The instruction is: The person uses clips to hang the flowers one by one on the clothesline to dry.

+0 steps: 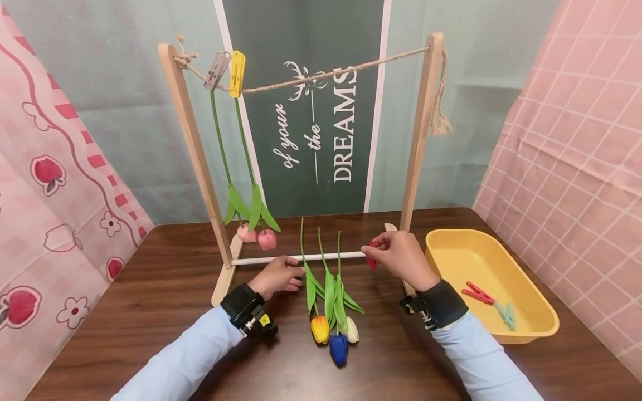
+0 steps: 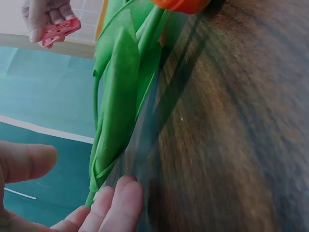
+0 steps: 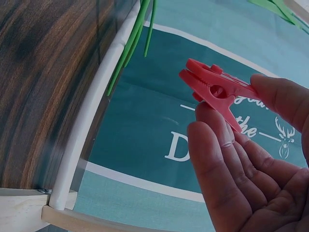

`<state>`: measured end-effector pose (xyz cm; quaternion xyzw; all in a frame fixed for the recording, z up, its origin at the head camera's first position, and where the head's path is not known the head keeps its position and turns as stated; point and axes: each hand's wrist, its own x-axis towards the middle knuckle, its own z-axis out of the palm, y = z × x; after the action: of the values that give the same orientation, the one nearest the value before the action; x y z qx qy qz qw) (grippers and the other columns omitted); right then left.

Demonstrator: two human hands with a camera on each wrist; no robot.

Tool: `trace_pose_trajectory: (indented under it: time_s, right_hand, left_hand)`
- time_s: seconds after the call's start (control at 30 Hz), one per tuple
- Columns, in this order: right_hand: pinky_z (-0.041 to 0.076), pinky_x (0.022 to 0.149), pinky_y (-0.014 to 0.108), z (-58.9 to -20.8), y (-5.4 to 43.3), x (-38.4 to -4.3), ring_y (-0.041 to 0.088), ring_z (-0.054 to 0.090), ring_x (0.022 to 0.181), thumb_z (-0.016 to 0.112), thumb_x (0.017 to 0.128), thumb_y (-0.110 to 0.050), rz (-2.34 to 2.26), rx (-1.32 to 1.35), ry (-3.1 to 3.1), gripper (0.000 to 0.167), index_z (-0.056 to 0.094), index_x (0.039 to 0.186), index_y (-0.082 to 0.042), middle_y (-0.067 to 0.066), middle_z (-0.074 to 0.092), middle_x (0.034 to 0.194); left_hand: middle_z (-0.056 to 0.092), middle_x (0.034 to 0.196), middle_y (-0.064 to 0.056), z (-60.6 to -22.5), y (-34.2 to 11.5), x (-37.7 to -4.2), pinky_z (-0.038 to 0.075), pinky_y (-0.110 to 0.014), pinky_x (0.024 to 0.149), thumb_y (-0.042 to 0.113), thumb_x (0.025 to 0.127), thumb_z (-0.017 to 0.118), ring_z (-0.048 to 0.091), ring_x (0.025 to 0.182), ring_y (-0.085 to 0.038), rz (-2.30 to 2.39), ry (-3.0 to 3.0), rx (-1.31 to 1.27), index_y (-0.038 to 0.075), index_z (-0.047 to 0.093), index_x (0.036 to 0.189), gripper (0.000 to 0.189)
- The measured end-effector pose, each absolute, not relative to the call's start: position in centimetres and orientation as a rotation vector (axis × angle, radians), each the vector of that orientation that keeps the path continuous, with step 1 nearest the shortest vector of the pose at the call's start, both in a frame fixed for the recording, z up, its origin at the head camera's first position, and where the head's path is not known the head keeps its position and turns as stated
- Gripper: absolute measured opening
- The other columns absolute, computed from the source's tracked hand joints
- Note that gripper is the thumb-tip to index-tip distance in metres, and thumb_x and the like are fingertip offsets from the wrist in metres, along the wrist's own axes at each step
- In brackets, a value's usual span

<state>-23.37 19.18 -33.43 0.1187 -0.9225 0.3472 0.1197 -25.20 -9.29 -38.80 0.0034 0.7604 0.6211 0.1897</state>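
My right hand pinches a red clothespin between thumb and fingers, above the right end of the white bar. With thumb and fingers apart, my left hand is beside the stem of a yellow tulip; in the left wrist view its fingertips are close to the green leaves, and whether they touch I cannot tell. A blue tulip and a white tulip lie next to the yellow one, blooms toward me, stems reaching across the bar.
Two pink tulips hang bloom-down from a rope, held by a grey clothespin and a yellow clothespin. Wooden posts carry the rope. At right, a yellow basin contains red and mint-green clothespins.
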Motion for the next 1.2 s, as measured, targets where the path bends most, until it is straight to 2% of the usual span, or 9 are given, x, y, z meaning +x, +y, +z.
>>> trace_pose_trajectory:
  time_s: [0.17, 0.4, 0.6, 0.77, 0.97, 1.2]
  right_hand:
    - [0.048, 0.053, 0.032, -33.5, 19.0, -23.3, 0.016, 0.058, 0.062, 0.08, 0.082, -0.025, 1.025, 0.357, -2.686, 0.025, 0.073, 0.085, -0.001, 0.001, 0.065, 0.067]
    - [0.049, 0.054, 0.031, -33.4, 18.8, -23.2, 0.017, 0.059, 0.064, 0.08, 0.082, -0.026, 1.027, 0.365, -2.692, 0.027, 0.073, 0.086, 0.0, 0.002, 0.065, 0.069]
    - [0.048, 0.054, 0.031, -33.2, 18.7, -23.3, 0.016, 0.059, 0.064, 0.08, 0.082, -0.027, 1.013, 0.355, -2.703, 0.026, 0.073, 0.085, -0.002, 0.001, 0.065, 0.068]
    - [0.047, 0.054, 0.031, -33.3, 18.8, -23.4, 0.014, 0.059, 0.062, 0.08, 0.082, -0.028, 0.999, 0.333, -2.722, 0.025, 0.073, 0.083, -0.004, -0.001, 0.065, 0.066]
    - [0.047, 0.054, 0.031, -33.5, 18.9, -23.4, 0.014, 0.059, 0.062, 0.08, 0.081, -0.029, 1.007, 0.337, -2.719, 0.026, 0.073, 0.083, -0.004, -0.001, 0.065, 0.066]
    - [0.048, 0.054, 0.031, -33.4, 18.9, -23.3, 0.015, 0.059, 0.063, 0.08, 0.081, -0.029, 1.005, 0.345, -2.715, 0.027, 0.074, 0.084, -0.003, -0.001, 0.065, 0.067]
  left_hand:
    - [0.059, 0.106, -0.024, -39.2, -8.6, -25.5, 0.058, -0.039, 0.074, 0.003, 0.095, 0.056, 0.065, 0.081, -0.026, 1.774, 2.135, -0.01, -0.015, 0.041, 0.124, 0.038]
    - [0.057, 0.103, -0.02, -39.4, -7.9, -25.6, 0.058, -0.038, 0.072, 0.002, 0.094, 0.056, 0.062, 0.074, -0.022, 1.791, 2.133, -0.051, -0.012, 0.041, 0.12, 0.033]
    - [0.057, 0.09, -0.012, -39.6, -7.2, -26.1, 0.058, -0.033, 0.062, -0.002, 0.093, 0.055, 0.059, 0.064, -0.016, 1.793, 2.159, -0.046, -0.01, 0.046, 0.11, 0.021]
    - [0.057, 0.08, -0.01, -39.8, -6.7, -26.3, 0.058, -0.035, 0.061, -0.006, 0.092, 0.053, 0.059, 0.06, -0.015, 1.8, 2.18, -0.003, -0.01, 0.05, 0.101, 0.01]
    - [0.054, 0.085, -0.013, -40.1, -6.6, -26.3, 0.058, -0.036, 0.061, -0.008, 0.09, 0.053, 0.059, 0.06, -0.016, 1.816, 2.199, -0.018, -0.016, 0.046, 0.11, 0.022]
    - [0.052, 0.094, -0.016, -40.1, -7.2, -26.2, 0.058, -0.036, 0.06, -0.005, 0.09, 0.055, 0.06, 0.066, -0.019, 1.781, 2.257, -0.041, -0.014, 0.045, 0.114, 0.027]
